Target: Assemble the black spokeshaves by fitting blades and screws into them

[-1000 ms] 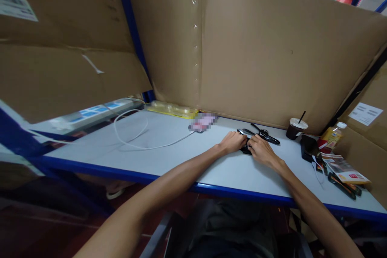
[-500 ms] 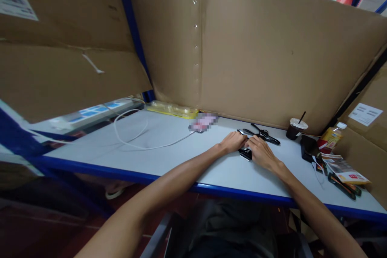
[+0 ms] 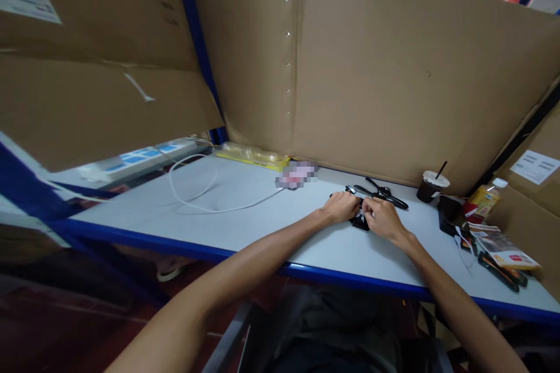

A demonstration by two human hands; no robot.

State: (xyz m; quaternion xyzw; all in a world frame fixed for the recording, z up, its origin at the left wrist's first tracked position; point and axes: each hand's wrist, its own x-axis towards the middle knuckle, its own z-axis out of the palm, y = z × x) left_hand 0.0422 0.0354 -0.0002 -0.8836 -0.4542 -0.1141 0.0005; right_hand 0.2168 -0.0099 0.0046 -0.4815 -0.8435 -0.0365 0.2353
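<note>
On the pale table, my left hand [image 3: 342, 207] is closed on a small black object [image 3: 360, 223] with a shiny edge. My right hand [image 3: 381, 217] is beside it on the right, its fingers bent and pressed together at the same object. What lies between the fingertips is too small to make out. Just behind the hands lies a black tool [image 3: 385, 194] with long handles. A pixelated pink item [image 3: 297, 175] with a white cable [image 3: 227, 210] is to the left of the hands.
A yellow-edged clear plastic tray [image 3: 251, 156] lies along the cardboard wall [image 3: 394, 70]. At the right stand a dark drink cup [image 3: 431, 187] and a bottle [image 3: 487, 198], near a black box [image 3: 450, 214], a packet [image 3: 503, 247] and dark-green tools [image 3: 499, 272]. A power strip [image 3: 140, 160] is at the left.
My right hand's fingers have drawn in and shifted slightly, so more of the black object shows between the hands. The whole view has moved slightly.
</note>
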